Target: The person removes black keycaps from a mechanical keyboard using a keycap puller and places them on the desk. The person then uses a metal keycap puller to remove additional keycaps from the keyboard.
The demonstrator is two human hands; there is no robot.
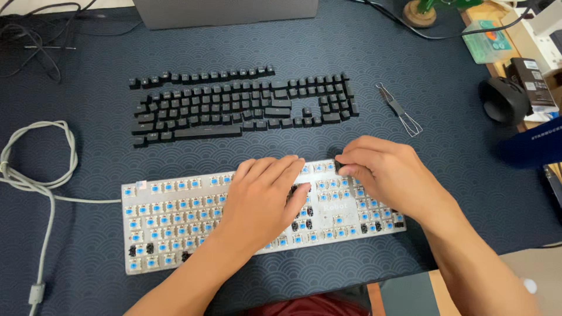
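Where my view runs off the left edge, I see a tangle of thin black cables (35,35) at the top corner and a pale grey looped cord (41,158) lying on the dark blue wave-patterned mat (88,88) that covers the counter; the cord runs to the silver keyboard base with blue switches (175,216), most of whose keycaps are off. A few black caps sit on its lower rows. My left hand (263,199) lies flat across the middle of that base, fingers stretched and close together, its grip holding nothing that I can see, and it hides the switches beneath it. Beyond the base, well apart from it, the removed black keycaps (240,105) are laid out in rows shaped like the full board. My right hand (380,172) rests on the base's upper right part, its fingertips pinched narrow on a small black keycap (338,165) at the top row; the cap is mostly covered, so I cannot tell whether it is seated or lifted. Just right of the laid-out caps lies a wire keycap puller with a dark handle (399,110). At the right edge, a black computer mouse (503,100) sits partly off the mat, beside boxes that are cut off and hard to make out.
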